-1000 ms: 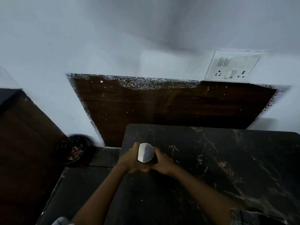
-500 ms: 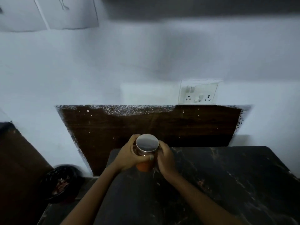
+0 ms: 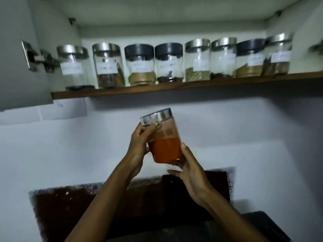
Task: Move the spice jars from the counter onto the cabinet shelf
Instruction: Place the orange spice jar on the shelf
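Below the wooden cabinet shelf [image 3: 174, 86] with its row of labelled glass jars [image 3: 167, 62], a steel-lidded glass jar of orange powder [image 3: 163, 137] tilts in mid-air. The left hand [image 3: 139, 142] wraps its upper side; the right hand [image 3: 187, 165] cups its base, likely steadying the lift. Half a second ago it sat low over the dark counter.

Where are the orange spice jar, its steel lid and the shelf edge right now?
orange spice jar [image 3: 165, 151]: head view, on the glass over the orange powder.
steel lid [image 3: 155, 117]: head view, on the lid's metal side band.
shelf edge [image 3: 192, 84]: head view, on the wooden front edge below the row of jars.
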A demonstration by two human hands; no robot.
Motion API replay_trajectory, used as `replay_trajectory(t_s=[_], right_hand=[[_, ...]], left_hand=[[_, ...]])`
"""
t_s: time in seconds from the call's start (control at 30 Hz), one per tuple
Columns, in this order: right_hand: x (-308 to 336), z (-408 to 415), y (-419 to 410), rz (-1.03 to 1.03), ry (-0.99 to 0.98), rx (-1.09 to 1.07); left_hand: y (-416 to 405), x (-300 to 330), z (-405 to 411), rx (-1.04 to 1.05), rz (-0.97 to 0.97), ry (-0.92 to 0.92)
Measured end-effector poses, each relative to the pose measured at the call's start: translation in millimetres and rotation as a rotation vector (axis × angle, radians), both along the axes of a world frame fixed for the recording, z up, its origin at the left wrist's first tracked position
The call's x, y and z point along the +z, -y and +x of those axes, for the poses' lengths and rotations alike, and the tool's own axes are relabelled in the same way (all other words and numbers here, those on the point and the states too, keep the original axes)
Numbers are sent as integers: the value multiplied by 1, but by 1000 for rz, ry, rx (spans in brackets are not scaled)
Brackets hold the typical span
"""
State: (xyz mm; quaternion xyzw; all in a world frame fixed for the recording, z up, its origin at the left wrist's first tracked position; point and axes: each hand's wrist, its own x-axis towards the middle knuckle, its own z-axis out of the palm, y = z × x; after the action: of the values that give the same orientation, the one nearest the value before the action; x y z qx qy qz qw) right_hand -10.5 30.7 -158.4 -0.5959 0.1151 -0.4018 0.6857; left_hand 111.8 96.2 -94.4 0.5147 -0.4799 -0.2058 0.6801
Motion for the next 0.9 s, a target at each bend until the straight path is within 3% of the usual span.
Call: replay_trajectory(t_s=[0.1,0.23,0.47,0.63,0.73,0.9], right_hand=[[29,-14,-1,45,108,72],[53,-24,-10,28,232,-74],[65,-31,-24,-268,417,-628],[68,-29,-24,-544,352,-1035],[71,-34,-23,-635,308,-984],[81,-56,-21,-459,255,-394]], left_hand=[[3,34,-23,-47,-44,12],[6,58,-48,-130,-114,-3],[11,69,-70,-202,-111,14],[13,66,-82,-258,-64,-43],[14,67,-82,-253,-101,-107],[13,72,-77,-240,-143,-161]])
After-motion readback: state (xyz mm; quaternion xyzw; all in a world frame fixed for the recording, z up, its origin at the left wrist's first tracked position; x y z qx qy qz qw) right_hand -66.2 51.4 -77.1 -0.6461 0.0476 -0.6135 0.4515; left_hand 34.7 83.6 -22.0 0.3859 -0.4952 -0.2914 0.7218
